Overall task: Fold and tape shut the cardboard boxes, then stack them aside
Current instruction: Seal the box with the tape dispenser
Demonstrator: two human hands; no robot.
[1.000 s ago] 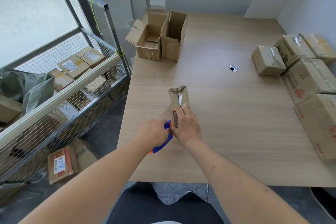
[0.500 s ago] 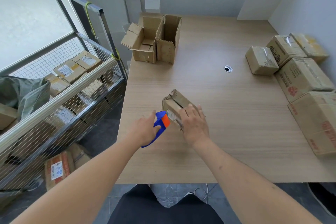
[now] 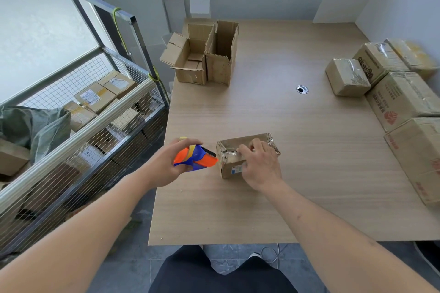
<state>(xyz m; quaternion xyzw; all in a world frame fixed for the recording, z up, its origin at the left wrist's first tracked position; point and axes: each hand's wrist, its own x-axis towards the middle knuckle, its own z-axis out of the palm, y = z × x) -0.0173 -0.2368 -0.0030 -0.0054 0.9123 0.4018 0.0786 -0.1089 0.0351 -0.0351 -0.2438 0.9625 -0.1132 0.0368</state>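
Cardboard box (image 3: 247,154), small and taped, is gripped on the table (image 3: 297,173) by the right hand (image 3: 260,169), fingers curled over its top. Just beside it, a tape dispenser (image 3: 194,158) is clasped in the left hand (image 3: 166,164).

two open boxes (image 3: 202,54), one tape dispenser (image 3: 194,158)

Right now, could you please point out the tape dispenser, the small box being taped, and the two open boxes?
tape dispenser (image 3: 194,159): head view, on its blue body.
small box (image 3: 232,169): head view, on its near side face.
open boxes (image 3: 217,71): head view, on the taller one's front wall.
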